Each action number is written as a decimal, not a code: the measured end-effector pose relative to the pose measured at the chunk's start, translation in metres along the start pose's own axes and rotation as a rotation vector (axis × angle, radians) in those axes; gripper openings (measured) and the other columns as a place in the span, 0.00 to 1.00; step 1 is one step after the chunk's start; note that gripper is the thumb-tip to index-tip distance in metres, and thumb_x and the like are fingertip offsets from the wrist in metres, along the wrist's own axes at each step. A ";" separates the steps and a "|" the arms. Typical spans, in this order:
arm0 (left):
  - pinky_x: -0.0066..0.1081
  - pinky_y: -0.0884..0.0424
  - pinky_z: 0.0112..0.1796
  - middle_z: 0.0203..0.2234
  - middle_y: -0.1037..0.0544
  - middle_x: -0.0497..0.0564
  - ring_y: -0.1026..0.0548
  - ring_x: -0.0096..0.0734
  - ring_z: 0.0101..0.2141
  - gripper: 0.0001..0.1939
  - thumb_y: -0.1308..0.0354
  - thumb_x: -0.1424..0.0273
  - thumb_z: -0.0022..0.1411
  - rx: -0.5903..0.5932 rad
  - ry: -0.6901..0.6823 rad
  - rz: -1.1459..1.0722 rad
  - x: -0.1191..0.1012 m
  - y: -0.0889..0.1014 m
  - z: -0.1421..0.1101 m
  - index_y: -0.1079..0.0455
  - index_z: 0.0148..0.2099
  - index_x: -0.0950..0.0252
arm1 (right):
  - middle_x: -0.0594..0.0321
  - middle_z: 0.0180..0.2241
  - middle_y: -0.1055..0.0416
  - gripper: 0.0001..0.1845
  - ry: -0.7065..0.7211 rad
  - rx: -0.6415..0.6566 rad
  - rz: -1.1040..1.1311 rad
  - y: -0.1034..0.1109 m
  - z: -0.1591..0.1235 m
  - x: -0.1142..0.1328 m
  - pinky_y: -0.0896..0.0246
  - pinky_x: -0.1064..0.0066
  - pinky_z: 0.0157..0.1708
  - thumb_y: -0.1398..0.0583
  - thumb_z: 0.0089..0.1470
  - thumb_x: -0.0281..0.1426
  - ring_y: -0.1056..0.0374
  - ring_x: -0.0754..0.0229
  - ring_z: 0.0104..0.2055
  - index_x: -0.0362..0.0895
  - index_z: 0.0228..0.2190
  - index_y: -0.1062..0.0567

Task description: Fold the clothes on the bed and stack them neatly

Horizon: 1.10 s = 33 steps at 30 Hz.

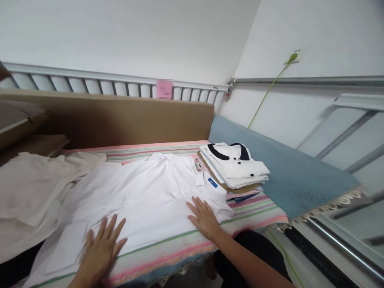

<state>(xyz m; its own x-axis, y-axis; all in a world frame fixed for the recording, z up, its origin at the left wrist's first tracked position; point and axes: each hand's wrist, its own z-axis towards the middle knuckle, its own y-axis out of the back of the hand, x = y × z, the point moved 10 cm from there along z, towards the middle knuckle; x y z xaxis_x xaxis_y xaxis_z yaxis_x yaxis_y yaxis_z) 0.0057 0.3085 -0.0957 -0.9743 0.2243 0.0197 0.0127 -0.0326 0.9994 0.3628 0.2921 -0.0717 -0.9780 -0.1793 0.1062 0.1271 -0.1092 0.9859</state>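
A white buttoned shirt lies spread on the striped cloth, its collar toward the right and a blue label near that end. My left hand rests on the lower left part of the shirt, fingers spread. Palm down, my right hand touches the shirt near its right end, fingers apart. Neither hand grips anything. Just beyond my right hand stands a stack of folded clothes, with a white garment with black trim on top.
A pale beige garment lies at the left, beside cardboard boxes. Behind the cloth runs a brown panel before a white radiator. Blue fabric drapes the right side, and a green cord hangs from a wall socket.
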 end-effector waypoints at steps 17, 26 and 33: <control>0.62 0.54 0.56 0.64 0.52 0.49 0.57 0.53 0.63 0.27 0.57 0.59 0.62 0.157 0.082 0.009 -0.002 0.021 -0.002 0.51 0.63 0.49 | 0.64 0.62 0.49 0.26 0.028 -0.102 0.090 -0.003 -0.026 -0.046 0.55 0.51 0.61 0.52 0.59 0.46 0.54 0.51 0.64 0.58 0.57 0.41; 0.59 0.52 0.57 0.64 0.52 0.49 0.56 0.47 0.63 0.27 0.55 0.60 0.62 0.008 -0.117 -0.254 -0.100 0.065 0.054 0.50 0.63 0.51 | 0.57 0.50 0.30 0.19 0.007 0.072 0.090 0.013 0.013 -0.044 0.42 0.54 0.53 0.46 0.52 0.40 0.35 0.48 0.53 0.56 0.45 0.25; 0.65 0.48 0.55 0.64 0.51 0.53 0.52 0.54 0.62 0.32 0.53 0.51 0.59 -0.130 -0.323 -0.423 -0.141 0.027 0.075 0.53 0.64 0.47 | 0.57 0.44 0.26 0.18 0.096 0.021 -0.067 0.113 0.168 0.027 0.42 0.62 0.49 0.49 0.55 0.31 0.31 0.53 0.46 0.45 0.43 0.24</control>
<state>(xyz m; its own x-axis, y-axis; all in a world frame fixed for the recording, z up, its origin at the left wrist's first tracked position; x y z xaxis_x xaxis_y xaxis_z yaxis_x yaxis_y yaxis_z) 0.1605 0.3491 -0.0692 -0.7694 0.5309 -0.3552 -0.4133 0.0102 0.9105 0.3231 0.4392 0.0639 -0.9637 -0.2653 0.0282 0.0575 -0.1033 0.9930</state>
